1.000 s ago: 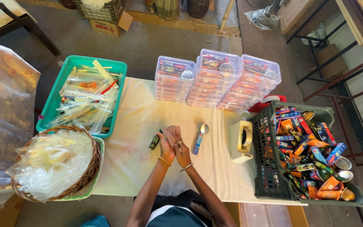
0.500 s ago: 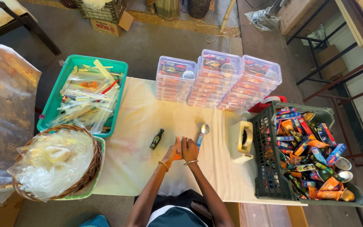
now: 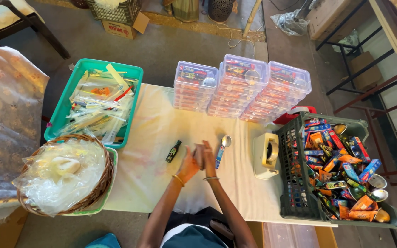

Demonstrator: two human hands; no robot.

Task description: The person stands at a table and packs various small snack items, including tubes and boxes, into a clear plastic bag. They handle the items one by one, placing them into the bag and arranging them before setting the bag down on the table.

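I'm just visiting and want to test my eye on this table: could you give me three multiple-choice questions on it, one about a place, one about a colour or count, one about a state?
1. Where does the small dark bottle lie?
A. in the grey crate
B. on the cloth, left of the hands
C. in the basket

2. What colour is the tray of plastic-wrapped items?
A. green
B. red
C. white

3. How are the left hand and right hand?
A. far apart
B. each gripping a box
C. pressed together, holding nothing visible

Answers: 1 B, the bottle lies flat on the cloth beside the left hand. 2 A, its rim is plainly green. 3 C, the palms meet above the cloth.
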